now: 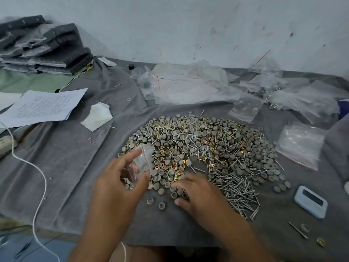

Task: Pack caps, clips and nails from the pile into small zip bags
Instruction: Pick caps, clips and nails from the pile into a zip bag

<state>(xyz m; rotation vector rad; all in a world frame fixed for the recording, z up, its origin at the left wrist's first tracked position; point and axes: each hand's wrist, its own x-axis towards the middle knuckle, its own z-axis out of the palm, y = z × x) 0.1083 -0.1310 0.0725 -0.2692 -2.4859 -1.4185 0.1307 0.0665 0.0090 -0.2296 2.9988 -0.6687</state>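
Left hand [120,178] pinches a small zip bag [143,159] over the pile's near edge; right hand [200,195] has its fingers curled onto loose caps [173,194], grip unclear. Risk: the limp bag mouth folds and caps bounce off across the surface [66,157]. The bag looks empty; filled bags [272,93] lie at the far right.

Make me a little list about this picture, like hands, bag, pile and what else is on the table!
left hand: holds a small clear zip bag with a red seal line above the pile's near edge
right hand: fingers curled down on grey round plastic caps
pile: grey caps, gold square metal clips, silver nails, mixed
surface: grey cloth
right of pile: stack of clear empty bags, pale blue rectangular device
left: printed white paper sheets
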